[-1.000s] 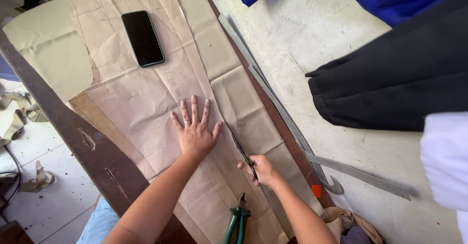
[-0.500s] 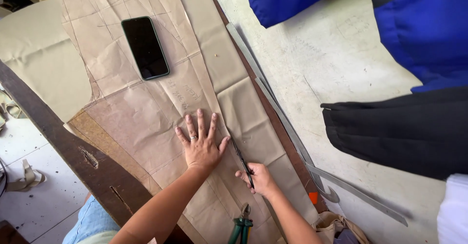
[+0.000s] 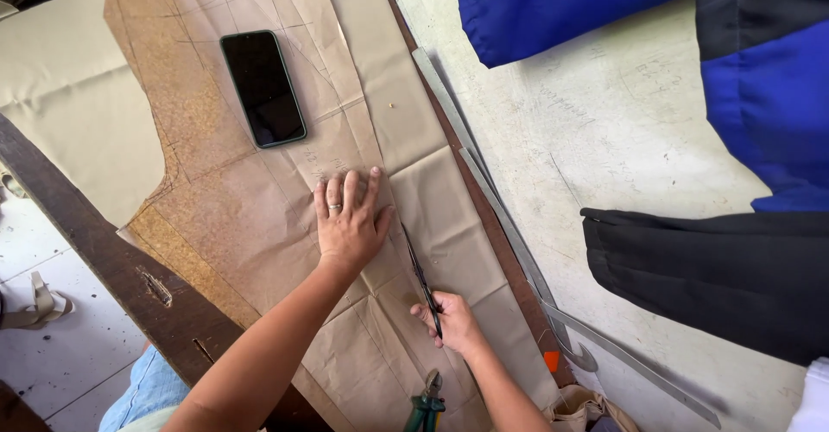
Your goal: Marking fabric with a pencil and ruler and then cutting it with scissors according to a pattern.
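Two hands on the brown pattern paper. My left hand lies flat on it, fingers spread apart, ring on one finger, palm down just left of the cut line. My right hand has its fingers closed around the handles of black scissors, blades pointing up the sheet and away from me, tips near my left thumb. To cut well, I judge: keep the paper pinned taut, press close beside the blades, follow the drawn line. My left forearm comes in from lower left, my right wrist is bent inward. Black phone sits on the paper well above. Green-handled pliers lie near my right wrist.
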